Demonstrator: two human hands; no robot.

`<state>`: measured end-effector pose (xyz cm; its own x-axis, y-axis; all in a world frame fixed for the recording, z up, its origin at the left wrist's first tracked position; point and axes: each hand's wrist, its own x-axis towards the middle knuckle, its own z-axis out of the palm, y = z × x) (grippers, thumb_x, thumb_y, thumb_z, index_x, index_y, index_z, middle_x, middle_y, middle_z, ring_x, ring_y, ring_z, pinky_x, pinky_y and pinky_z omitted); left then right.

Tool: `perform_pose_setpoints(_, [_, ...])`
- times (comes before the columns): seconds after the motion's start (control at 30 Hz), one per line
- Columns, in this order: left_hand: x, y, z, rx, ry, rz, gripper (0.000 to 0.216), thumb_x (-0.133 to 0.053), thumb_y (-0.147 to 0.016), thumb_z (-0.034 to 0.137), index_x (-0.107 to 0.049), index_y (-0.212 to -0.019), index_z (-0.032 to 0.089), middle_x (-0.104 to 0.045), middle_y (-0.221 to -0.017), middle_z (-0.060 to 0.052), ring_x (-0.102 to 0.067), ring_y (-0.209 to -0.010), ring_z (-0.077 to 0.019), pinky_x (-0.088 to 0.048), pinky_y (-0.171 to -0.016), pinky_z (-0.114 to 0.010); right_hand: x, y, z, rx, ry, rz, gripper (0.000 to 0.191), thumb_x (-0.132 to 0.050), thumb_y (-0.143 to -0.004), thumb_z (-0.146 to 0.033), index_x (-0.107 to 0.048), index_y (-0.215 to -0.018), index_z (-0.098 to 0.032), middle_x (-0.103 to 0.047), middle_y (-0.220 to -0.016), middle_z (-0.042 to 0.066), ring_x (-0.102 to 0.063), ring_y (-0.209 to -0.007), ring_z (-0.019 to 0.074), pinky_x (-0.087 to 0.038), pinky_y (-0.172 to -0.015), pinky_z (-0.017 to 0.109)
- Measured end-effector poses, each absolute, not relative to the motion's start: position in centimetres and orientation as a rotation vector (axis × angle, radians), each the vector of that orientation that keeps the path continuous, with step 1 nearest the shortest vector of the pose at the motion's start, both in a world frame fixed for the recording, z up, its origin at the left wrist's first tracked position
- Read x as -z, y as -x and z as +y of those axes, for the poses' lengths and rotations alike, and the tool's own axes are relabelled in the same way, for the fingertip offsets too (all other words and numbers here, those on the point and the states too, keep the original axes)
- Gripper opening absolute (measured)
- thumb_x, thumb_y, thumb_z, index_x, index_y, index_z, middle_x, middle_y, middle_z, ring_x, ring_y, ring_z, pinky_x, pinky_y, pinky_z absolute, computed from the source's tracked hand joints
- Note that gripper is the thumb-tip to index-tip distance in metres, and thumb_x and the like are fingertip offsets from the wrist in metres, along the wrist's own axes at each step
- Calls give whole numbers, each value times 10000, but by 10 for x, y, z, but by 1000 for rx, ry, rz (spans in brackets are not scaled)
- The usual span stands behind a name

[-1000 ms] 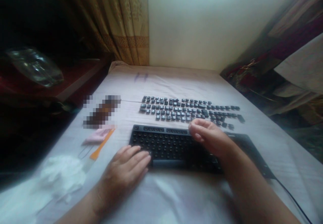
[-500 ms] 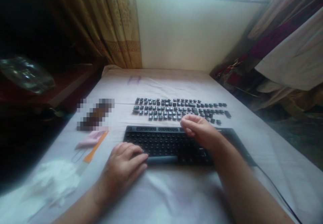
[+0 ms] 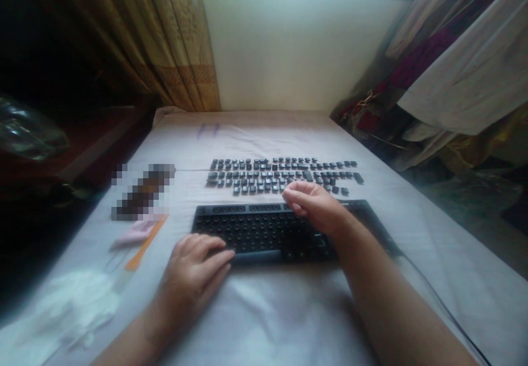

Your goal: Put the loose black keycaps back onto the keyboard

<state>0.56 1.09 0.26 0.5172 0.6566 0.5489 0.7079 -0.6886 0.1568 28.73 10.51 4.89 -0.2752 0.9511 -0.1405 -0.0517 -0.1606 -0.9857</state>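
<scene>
A black keyboard (image 3: 256,231) with its keycaps taken off lies on a pale cloth-covered table (image 3: 289,311). Just behind it, several loose black keycaps (image 3: 280,173) are laid out in rows. My left hand (image 3: 193,269) rests flat at the keyboard's near left corner, fingers stretched out on its edge. My right hand (image 3: 315,206) hovers over the keyboard's upper middle with fingers curled in a pinch; whatever is in them is too small to make out.
Left of the keyboard lie a blurred dark object (image 3: 142,192), a pink item (image 3: 134,234), an orange strip (image 3: 144,242) and crumpled white material (image 3: 78,305). The keyboard's cable (image 3: 437,300) runs off to the right. Curtains (image 3: 173,41) and hanging cloth (image 3: 462,63) flank the wall.
The view has shifted, so everything sits further left in frame. My right hand stays curled over the keyboard's top; my left-hand fingers have drawn slightly back along the front edge.
</scene>
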Motion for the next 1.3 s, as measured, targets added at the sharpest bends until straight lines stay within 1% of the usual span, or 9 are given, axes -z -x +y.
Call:
perform_pose_setpoints(0.13, [-5,-11,7,868,2621,-1143,211,-544,-950,184,-684,-1105,213,-682,-1090,-75,-599,-1033,-247,-427,-948,-430,-51,-287,104,-1554,1117,-1272,388,-786,-644,-498,-557,-654,-185,-452,-506,-94,-304,-445,34,-170,-441,213])
perform_pose_setpoints(0.23, [-7,-20,6,824,2626,-1120,248,-522,-972,244,-668,-1167,197,-681,-1152,-83,-583,-1093,-260,-392,-998,-435,-52,-286,103,-1553,1123,-1272,389,-786,-639,-504,-567,-660,-184,-458,-508,-93,-313,-447,36,-175,-444,214])
perform_pose_setpoints(0.33, [-8,-28,7,797,2634,-1152,251,-508,-982,295,-682,-1137,203,-679,-1165,-79,-580,-1101,-263,-387,-1003,-434,-53,-285,101,-1566,1136,-1281,390,-786,-639,-507,-568,-660,-184,-460,-502,-93,-319,-448,39,-181,-450,215])
perform_pose_setpoints(0.5, [-8,-32,12,837,2682,-1222,188,-531,-961,255,-695,-1050,237,-685,-1139,-56,-580,-1092,-257,-392,-995,-444,-53,-286,100,-1568,1142,-1295,376,-781,-649,-495,-567,-662,-187,-456,-503,-93,-312,-449,42,-188,-454,218])
perform_pose_setpoints(0.63, [-7,-30,14,860,2738,-1267,178,-558,-932,246,-695,-1045,229,-676,-1141,-72,-570,-1101,-270,-405,-983,-460,-52,-287,101,-1556,1137,-1305,361,-769,-661,-495,-572,-676,-193,-455,-519,-90,-314,-455,48,-202,-453,220])
perform_pose_setpoints(0.73, [-6,-29,13,831,2736,-1233,202,-559,-938,260,-682,-1093,226,-677,-1150,-76,-566,-1105,-275,-400,-987,-465,-54,-286,100,-1549,1136,-1324,369,-767,-657,-507,-568,-668,-197,-451,-519,-91,-316,-455,51,-213,-452,220])
perform_pose_setpoints(0.87, [-4,-31,10,794,2679,-1092,237,-533,-966,250,-677,-1154,246,-702,-1133,-52,-596,-1079,-249,-379,-1022,-436,-56,-286,98,-1553,1141,-1333,395,-776,-641,-533,-570,-657,-197,-454,-509,-91,-319,-458,52,-221,-456,218])
perform_pose_setpoints(1.13, [-3,-32,9,806,2637,-1021,245,-480,-1016,244,-699,-1122,272,-730,-1077,-4,-624,-1050,-192,-353,-1060,-364,-57,-284,97,-1551,1162,-1300,472,-807,-596,-588,-577,-660,-181,-459,-522,-88,-334,-460,48,-219,-461,204])
perform_pose_setpoints(1.3, [7,-30,12,913,2596,-1015,261,-457,-1016,274,-682,-1148,279,-738,-1056,7,-627,-1050,-175,-342,-1084,-337,-52,-283,99,-1511,1209,-1354,497,-794,-607,-626,-576,-654,-181,-471,-538,-76,-374,-470,59,-289,-471,200])
